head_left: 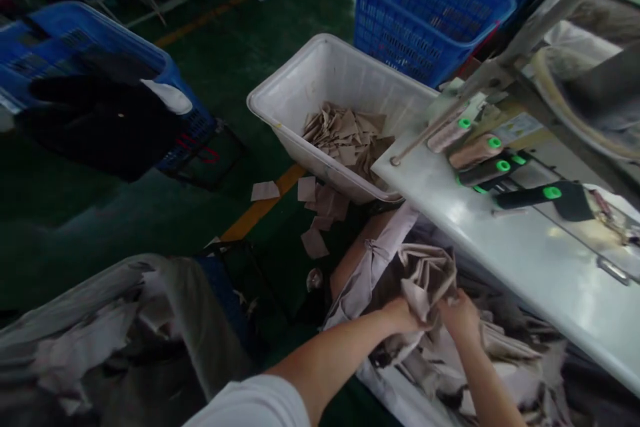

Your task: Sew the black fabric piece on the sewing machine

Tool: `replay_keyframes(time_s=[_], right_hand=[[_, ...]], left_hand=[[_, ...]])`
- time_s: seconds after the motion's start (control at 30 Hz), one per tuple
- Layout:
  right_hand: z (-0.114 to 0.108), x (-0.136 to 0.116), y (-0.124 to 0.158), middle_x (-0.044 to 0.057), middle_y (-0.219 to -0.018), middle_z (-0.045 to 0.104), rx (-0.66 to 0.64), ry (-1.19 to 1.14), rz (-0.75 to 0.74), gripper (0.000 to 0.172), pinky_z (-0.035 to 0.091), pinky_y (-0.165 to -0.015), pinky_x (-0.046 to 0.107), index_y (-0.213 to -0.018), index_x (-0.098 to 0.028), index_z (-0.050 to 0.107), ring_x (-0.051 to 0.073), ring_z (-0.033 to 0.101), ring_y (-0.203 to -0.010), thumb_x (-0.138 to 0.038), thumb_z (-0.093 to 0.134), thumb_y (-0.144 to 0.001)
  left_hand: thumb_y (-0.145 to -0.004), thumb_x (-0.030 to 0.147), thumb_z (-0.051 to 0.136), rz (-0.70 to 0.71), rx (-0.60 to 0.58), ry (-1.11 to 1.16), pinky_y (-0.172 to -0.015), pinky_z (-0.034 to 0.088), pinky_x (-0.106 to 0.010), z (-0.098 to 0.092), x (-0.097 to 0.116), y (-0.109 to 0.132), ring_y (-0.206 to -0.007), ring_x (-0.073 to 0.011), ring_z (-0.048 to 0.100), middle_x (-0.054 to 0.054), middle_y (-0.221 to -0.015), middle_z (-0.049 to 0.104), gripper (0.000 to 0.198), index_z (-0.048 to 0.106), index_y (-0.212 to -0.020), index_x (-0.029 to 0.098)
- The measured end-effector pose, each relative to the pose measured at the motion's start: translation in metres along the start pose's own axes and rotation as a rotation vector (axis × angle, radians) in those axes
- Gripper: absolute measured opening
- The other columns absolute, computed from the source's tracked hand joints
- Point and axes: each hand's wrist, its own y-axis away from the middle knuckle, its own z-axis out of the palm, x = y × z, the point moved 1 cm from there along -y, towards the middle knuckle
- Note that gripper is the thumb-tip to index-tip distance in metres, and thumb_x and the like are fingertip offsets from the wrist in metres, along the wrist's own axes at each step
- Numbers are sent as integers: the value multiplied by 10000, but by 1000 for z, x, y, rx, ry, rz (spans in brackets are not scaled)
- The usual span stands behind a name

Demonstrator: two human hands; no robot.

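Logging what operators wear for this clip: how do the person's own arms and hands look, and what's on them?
Both hands are bare: the left hand and the right hand wear no gloves, and no watch or band shows on either wrist. The left arm comes out of a white short sleeve; the right sleeve is out of view.

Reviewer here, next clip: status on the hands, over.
Left hand and right hand gripping bunched beige fabric. White table alongside. White tub of beige scraps ahead, loose scraps on floor.
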Motion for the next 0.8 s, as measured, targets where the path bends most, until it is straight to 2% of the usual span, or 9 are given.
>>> replay_keyframes(time_s=[0.07, 0.13, 0.23, 0.33, 0.43, 0.53, 0.63, 0.7, 0.8], right_hand=[[-1, -34, 0, 258, -1152, 655, 188, -81, -120, 502, 499, -902, 629, -1241, -122, 609, 443, 619, -1131, -451, 510, -874], [-4, -77, -1, 244, -1257, 622, 340, -172, -327, 480, 466, -1000, 588, -1296, -114, 568, 396, 575, -1222, -409, 551, -918], [-5, -147, -15, 215, -1275, 622, 294, -217, -597, 452, 458, -1042, 538, -1321, -126, 552, 345, 578, -1222, -378, 594, -948], [7, -212, -56, 212, -1289, 614, 225, -208, -743, 498, 453, -1052, 527, -1352, -107, 523, 337, 570, -1232, -408, 584, -959], [37, -276, -115, 237, -1355, 568, 137, -143, -856, 648, 431, -1062, 524, -1415, -72, 470, 363, 521, -1290, -511, 556, -946], [86, -341, -174, 305, -1379, 532, 9, 12, -909, 832, 429, -1021, 493, -1458, -2, 418, 394, 508, -1290, -618, 545, -913], [141, -400, -220, 287, -1199, 657, -134, 197, -841, 905, 455, -868, 465, -1446, -4, 460, 394, 619, -1093, -666, 624, -849], [177, -426, -242, 230, -1009, 722, -209, 311, -765, 837, 438, -773, 469, -1372, -72, 573, 377, 659, -930, -709, 623, -832], [223, -438, -262, 230, -892, 715, -242, 386, -643, 750, 411, -696, 498, -1168, -161, 716, 373, 672, -823, -806, 513, -843]], left_hand=[[-621, 325, 821, 71, 57, -32, -1043, 495, -457, -14, 5, 13, -1211, -394, 610, -185, -1271, 666, 721, 633, -1300, 175], [-728, 298, 739, 263, 95, -55, -1050, 485, -413, -35, 3, 34, -1192, -333, 625, -135, -1268, 677, 595, 631, -1307, 218], [-886, 278, 576, 457, 248, -23, -936, 523, -309, -83, -22, 74, -988, -220, 691, -58, -1110, 739, 339, 699, -1202, 262], [-922, 263, 556, 157, 535, 40, -884, 524, -266, -151, -72, 99, -911, -173, 684, -28, -1070, 740, 302, 702, -1187, 256], [-943, 171, 506, -142, 654, 72, -881, 527, -271, -227, -132, 100, -962, -171, 682, -48, -1066, 729, 300, 677, -1188, 201], [-969, 193, 549, -349, 655, 73, -914, 535, -347, -308, -191, 84, -999, -193, 674, -80, -1067, 708, 204, 668, -1128, 151], [-963, 324, 630, -493, 583, 69, -924, 549, -423, -386, -247, 58, -1028, -211, 657, -82, -1130, 677, 234, 657, -1119, 152], [-960, 356, 638, -586, 547, 75, -919, 556, -427, -437, -286, 41, -1056, -220, 649, -88, -1183, 656, 277, 647, -1155, 160], [-960, 364, 635, -730, 537, 78, -914, 561, -432, -507, -352, 19, -1075, -233, 644, -107, -1225, 635, 337, 620, -1219, 148]])
